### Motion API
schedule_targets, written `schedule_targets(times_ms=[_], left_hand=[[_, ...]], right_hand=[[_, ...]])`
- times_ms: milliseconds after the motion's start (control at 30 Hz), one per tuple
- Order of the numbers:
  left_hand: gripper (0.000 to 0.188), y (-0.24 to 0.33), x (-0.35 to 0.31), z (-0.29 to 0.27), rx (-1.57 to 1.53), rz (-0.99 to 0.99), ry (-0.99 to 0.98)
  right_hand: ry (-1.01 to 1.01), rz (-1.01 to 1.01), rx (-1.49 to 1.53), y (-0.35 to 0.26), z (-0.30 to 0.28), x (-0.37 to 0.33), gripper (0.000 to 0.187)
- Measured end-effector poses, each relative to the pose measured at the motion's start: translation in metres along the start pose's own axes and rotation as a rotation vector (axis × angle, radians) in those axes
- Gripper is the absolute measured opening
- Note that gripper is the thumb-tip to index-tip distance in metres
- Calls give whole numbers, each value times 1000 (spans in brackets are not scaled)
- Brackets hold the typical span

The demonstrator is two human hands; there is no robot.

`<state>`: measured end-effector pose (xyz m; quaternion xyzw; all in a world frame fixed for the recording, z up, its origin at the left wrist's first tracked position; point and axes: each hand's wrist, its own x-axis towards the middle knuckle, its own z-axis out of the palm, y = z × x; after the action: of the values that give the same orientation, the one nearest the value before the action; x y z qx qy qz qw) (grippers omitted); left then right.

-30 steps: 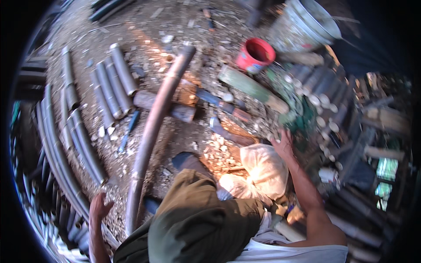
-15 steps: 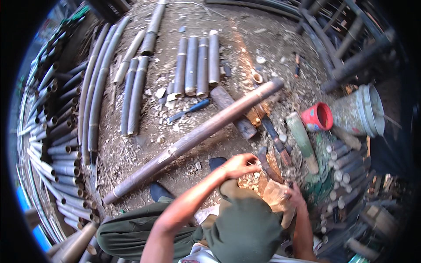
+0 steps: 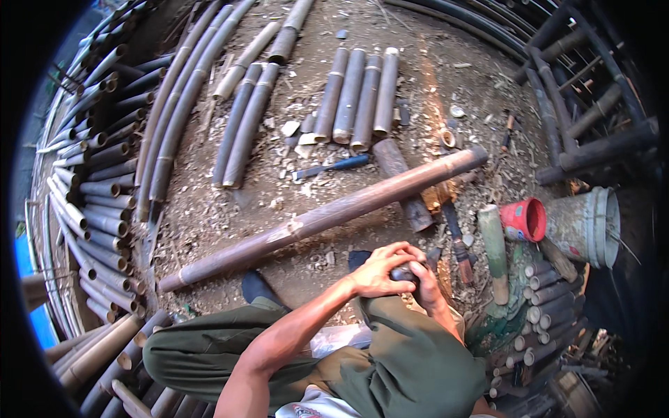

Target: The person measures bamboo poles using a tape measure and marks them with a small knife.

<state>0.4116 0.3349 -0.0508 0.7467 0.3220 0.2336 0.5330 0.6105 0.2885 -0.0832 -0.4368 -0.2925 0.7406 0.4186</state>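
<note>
My left hand point(image 3: 380, 270) and my right hand point(image 3: 427, 285) meet over my right knee, both closed around a small dark object point(image 3: 403, 273) whose kind I cannot make out. My legs in olive trousers point(image 3: 390, 362) fill the lower middle of the head view. A long brown bamboo pole point(image 3: 327, 216) lies diagonally on the ground just beyond my hands, its far end resting on a short log point(image 3: 402, 182). A blue-handled tool point(image 3: 333, 166) lies beyond the pole.
Cut bamboo lengths point(image 3: 355, 101) lie in a row at the top; longer poles point(image 3: 178, 111) and stacked tubes point(image 3: 97, 188) line the left. A red cup point(image 3: 524, 219), a grey bucket point(image 3: 584, 226), a green bamboo piece point(image 3: 493, 251) and short bamboo sections point(image 3: 543, 313) stand at the right.
My view has swung left and steadied. My left hand came across from the lower left to join my right hand at the knee, and both now close on the small dark object.
</note>
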Motion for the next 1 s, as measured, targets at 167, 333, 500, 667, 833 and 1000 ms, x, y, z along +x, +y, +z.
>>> schedule_targets(times_ms=[167, 333, 500, 667, 833, 1000], left_hand=[[72, -7, -27, 1, -421, -173, 158], [67, -1, -43, 5, -158, -320, 223], [57, 25, -49, -13, 247, -537, 89], [45, 43, -67, -50, 324, -768, -89], [36, 28, -142, -121, 526, -861, -204], [30, 47, -211, -170, 577, -671, -150]], right_hand=[[82, 74, -476, -25, 43, 34, 74], [225, 95, -709, -31, 71, 23, 47], [35, 338, -283, -5, 39, 10, 28], [66, 223, 185, 3, 29, 6, 14], [594, -206, 388, -106, -112, 36, 7], [558, -279, 228, -181, -228, 60, 19]])
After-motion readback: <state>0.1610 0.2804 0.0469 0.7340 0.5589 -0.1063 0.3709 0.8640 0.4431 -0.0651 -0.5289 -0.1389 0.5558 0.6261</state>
